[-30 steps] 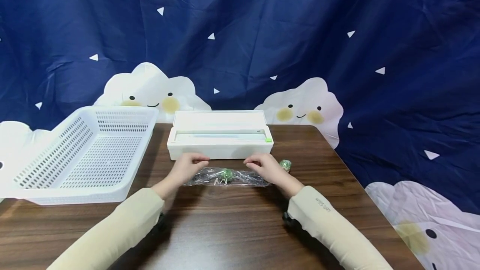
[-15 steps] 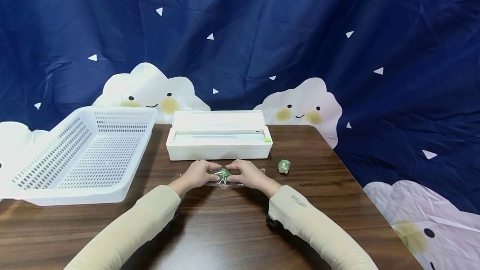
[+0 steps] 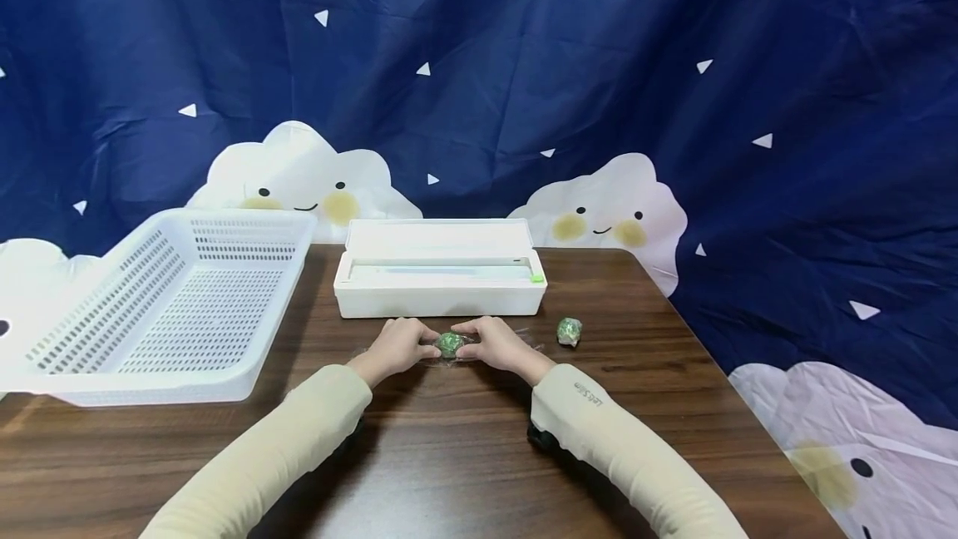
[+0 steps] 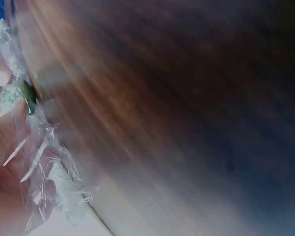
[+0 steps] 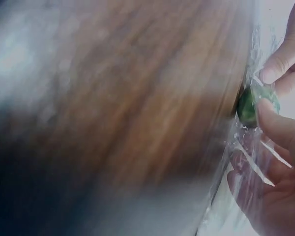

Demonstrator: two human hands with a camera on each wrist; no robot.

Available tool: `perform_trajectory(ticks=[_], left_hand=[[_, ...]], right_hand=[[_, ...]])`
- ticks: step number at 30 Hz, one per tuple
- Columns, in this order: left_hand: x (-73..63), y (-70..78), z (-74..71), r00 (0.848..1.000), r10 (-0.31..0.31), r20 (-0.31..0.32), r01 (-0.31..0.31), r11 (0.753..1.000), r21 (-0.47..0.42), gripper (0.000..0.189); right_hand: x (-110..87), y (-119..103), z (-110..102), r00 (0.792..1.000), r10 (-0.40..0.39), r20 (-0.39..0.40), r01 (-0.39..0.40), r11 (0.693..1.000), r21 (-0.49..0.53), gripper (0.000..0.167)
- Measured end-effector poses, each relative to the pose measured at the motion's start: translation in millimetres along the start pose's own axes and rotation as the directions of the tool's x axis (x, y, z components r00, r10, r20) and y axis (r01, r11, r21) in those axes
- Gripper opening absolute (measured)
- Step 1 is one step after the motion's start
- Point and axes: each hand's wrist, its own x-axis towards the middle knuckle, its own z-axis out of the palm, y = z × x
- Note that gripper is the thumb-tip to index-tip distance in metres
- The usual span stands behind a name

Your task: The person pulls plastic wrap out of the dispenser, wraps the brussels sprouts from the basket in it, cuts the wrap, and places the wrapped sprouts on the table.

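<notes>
A small green ball (image 3: pixel 450 344) wrapped in clear plastic wrap (image 4: pixel 64 189) lies between the two hands, low over the table. The left hand (image 3: pixel 397 346) pinches the wrap at the ball's left side, thumb and fingers close against it. Opposite it, the right hand (image 3: pixel 497 346) pinches the wrap at the right side. Loose, crinkled film trails past the hands in both wrist views, and in the right wrist view the green ball (image 5: pixel 248 108) shows through it between the fingertips. The undersides of the hands are hidden in the head view.
Behind the hands stands a long white wrap dispenser box (image 3: pixel 441 302) with its lid raised. A second wrapped green ball (image 3: pixel 569 331) lies to the right. On the left is a white perforated basket (image 3: pixel 247 381). A dark blue cloth (image 3: pixel 479 90) hangs behind the wooden table (image 3: pixel 449 456).
Both hands have come inward from the film's ends to the ball's sides and now pinch the wrap there. The flat film strip is now gathered around the ball.
</notes>
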Motion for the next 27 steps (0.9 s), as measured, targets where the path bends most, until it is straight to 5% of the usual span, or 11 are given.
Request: perform_trajectory(ticks=[8, 15, 27], left_hand=[[-4.3, -4.5, 0.0, 0.995, 0.098, 0.024, -0.097, 0.995, -0.034, 0.021], [-7.8, -6.1, -0.4, 0.969, 0.228, 0.096, -0.231, 0.973, 0.012, 0.024], [-9.3, -2.4, 0.0, 0.967, 0.194, 0.167, -0.203, 0.978, 0.038, 0.041]], right_hand=[[-2.7, 12.1, 1.4, 0.998, -0.049, -0.030, 0.053, 0.986, 0.158, 0.014], [-4.6, 11.6, 0.5, 0.998, -0.055, -0.015, 0.056, 0.993, 0.105, 0.016], [-9.3, 7.2, -3.3, 0.989, -0.133, 0.067, 0.138, 0.987, -0.079, 0.034]])
